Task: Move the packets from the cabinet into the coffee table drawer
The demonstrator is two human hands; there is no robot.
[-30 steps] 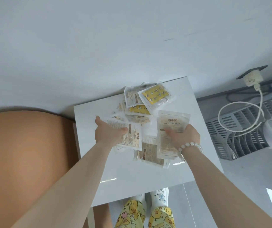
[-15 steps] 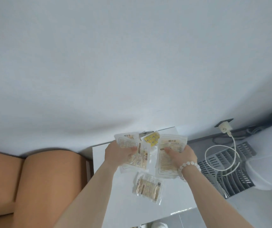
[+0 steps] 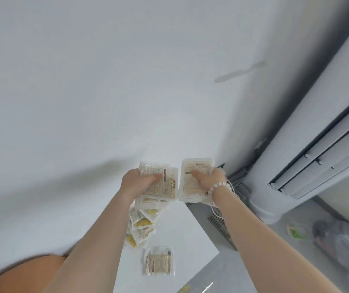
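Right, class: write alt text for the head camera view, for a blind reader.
The left hand grips a stack of clear printed plastic packets and the right hand a single packet, both held above a white cabinet top. Smaller yellow-and-clear packets lie piled on it.

Wall: I see a plain white wall (image 3: 106, 81) filling most of the view, with a greyish streak (image 3: 239, 72) on it
Right: tall white air conditioner (image 3: 308, 144) standing on the floor
Floor: slatted grille (image 3: 220, 225), crumpled clear plastic bag (image 3: 342, 246)
Lower left: rounded tan cushion (image 3: 21, 275)
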